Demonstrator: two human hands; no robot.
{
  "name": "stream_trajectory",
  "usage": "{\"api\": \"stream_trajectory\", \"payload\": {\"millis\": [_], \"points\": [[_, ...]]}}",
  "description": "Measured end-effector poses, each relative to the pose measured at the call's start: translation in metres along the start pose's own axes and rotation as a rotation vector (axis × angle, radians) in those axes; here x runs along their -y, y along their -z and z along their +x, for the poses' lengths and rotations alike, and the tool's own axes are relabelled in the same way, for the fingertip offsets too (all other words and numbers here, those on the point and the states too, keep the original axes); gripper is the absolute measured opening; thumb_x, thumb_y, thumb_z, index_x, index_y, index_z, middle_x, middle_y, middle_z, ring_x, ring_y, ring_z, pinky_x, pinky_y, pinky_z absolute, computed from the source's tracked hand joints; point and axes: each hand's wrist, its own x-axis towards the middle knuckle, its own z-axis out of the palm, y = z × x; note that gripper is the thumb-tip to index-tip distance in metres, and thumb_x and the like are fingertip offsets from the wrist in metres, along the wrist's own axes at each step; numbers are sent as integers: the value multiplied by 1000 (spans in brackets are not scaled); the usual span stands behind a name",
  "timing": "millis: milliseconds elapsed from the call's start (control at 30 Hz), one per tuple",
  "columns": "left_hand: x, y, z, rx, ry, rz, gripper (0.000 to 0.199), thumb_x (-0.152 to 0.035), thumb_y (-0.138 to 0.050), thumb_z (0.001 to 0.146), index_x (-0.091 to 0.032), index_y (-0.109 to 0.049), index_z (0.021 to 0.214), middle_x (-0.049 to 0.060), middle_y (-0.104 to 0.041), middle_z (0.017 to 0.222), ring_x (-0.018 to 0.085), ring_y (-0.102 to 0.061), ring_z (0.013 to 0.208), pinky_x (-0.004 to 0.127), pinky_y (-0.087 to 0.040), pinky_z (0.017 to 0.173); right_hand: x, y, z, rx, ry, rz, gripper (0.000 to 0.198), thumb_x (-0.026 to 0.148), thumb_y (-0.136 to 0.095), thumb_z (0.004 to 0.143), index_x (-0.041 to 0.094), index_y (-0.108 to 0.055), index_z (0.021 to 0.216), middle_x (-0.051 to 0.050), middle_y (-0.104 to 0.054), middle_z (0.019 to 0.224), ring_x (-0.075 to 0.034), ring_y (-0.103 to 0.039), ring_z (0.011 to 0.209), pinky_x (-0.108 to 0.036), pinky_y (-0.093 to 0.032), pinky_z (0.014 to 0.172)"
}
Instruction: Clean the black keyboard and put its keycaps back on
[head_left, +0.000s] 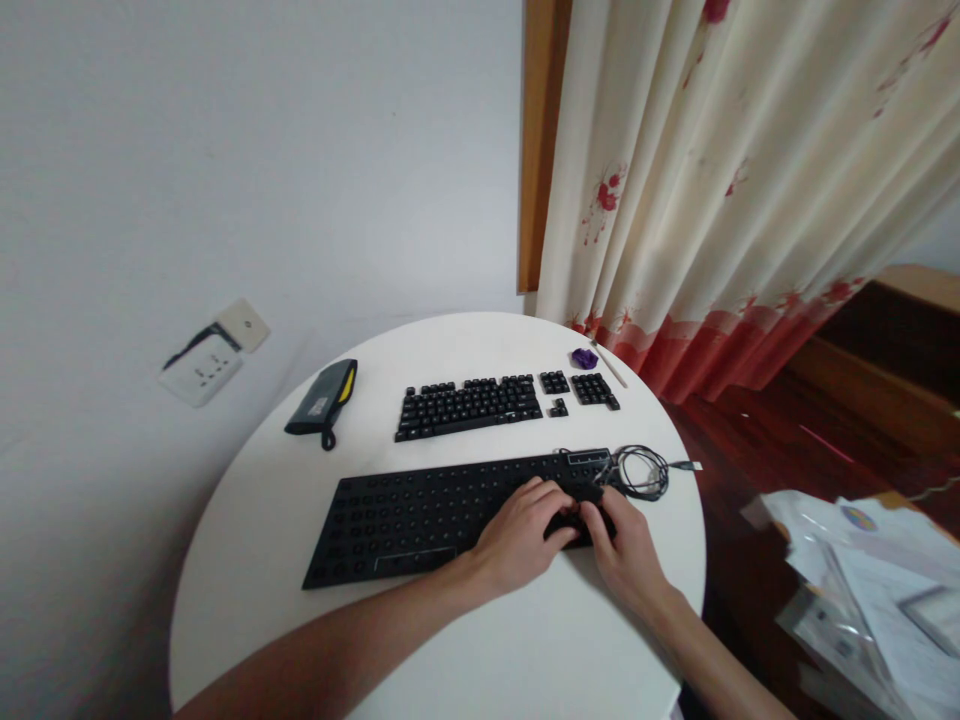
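Note:
A black keyboard base (420,510) with its keycaps off lies slanted across the white round table (517,650). Both of my hands rest at its right end. My left hand (525,535) has thumb and fingers curled together, close to my right hand (626,545), whose thumb and fingers are bent inward too. Between them is something dark that blends into the black base, so I cannot make out what they grip. Behind the base, the black keycaps (469,408) are laid out in keyboard order, with number-pad keycaps (592,389) at their right.
A coiled cable (645,475) with a USB plug lies right of the base. A crumpled purple cloth (584,358) and a thin whitish stick (611,365) are at the back right. A dark pouch (322,398) sits at left. Papers and plastic bags (862,580) lie beyond the table.

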Motion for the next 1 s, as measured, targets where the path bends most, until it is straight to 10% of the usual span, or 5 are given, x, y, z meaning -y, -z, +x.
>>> {"api": "stream_trajectory", "payload": {"millis": [500, 1000], "points": [[-9, -2, -7, -92, -181, 384, 15, -27, -48, 101, -23, -62, 106, 3, -66, 105, 22, -55, 97, 39, -37, 78, 0, 6, -1, -75, 56, 46, 19, 27, -48, 98, 20, -58, 84, -6, -62, 81, -22, -58, 81, -33, -46, 72], [-12, 3, -7, -292, -222, 194, 8, -27, -66, 92, -28, -71, 97, 1, -69, 96, 19, -56, 97, 37, -39, 84, 3, 11, 0, -50, -200, 324, 33, 38, -45, 100, 20, -53, 74, 1, -55, 67, -15, -50, 63, -26, -39, 59]]}}
